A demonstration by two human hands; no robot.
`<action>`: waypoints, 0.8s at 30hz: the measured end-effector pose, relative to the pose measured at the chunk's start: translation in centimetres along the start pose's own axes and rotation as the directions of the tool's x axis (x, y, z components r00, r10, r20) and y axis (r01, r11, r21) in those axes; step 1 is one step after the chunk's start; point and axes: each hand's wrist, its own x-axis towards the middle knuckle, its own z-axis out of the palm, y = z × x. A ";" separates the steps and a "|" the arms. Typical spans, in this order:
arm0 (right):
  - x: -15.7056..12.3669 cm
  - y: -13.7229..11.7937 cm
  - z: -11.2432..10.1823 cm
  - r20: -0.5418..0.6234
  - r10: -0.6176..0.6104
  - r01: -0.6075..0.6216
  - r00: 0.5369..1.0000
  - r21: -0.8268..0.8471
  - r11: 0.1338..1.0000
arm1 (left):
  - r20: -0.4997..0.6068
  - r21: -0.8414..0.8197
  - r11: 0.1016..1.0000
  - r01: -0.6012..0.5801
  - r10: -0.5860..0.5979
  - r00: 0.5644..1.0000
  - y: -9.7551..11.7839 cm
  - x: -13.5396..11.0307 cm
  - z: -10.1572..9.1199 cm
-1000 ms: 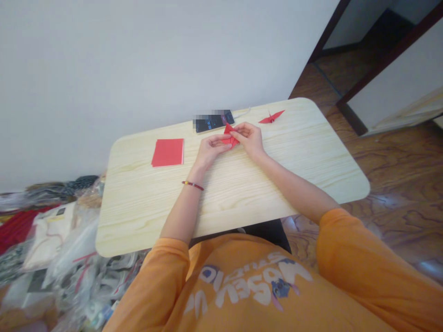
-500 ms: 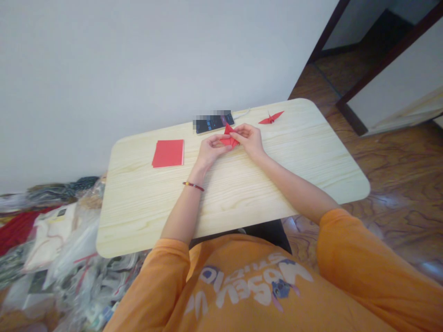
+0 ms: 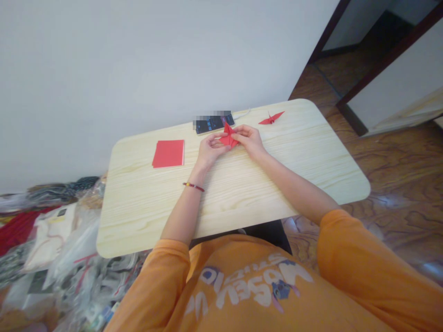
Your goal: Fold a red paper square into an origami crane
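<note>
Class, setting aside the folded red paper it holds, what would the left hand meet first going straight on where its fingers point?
Most likely the right hand, which holds the other side of the same folded red paper; depth is hard to judge from this single view.

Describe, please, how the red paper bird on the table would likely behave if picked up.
The red paper bird is probably light, being small folded paper. Its thin, pointed wings would likely crease under a firm pinch. Spread wide, they should keep it from rolling.

Folded paper [image 3: 227,139] solid red — table [image 3: 138,198] pale, wood-grained — shirt [image 3: 249,251] orange, white-lettered.
</note>
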 end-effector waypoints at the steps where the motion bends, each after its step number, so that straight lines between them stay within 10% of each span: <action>1: 0.0 0.0 0.0 0.002 0.001 -0.001 1.000 -0.005 1.000 | 0.002 0.007 1.000 -0.003 0.003 1.000 0.0 0.0 0.0; 24: -0.1 -0.2 0.1 -0.018 -0.037 0.037 0.999 -0.007 0.999 | -0.005 0.037 0.998 -0.048 0.048 0.999 -0.4 0.0 0.1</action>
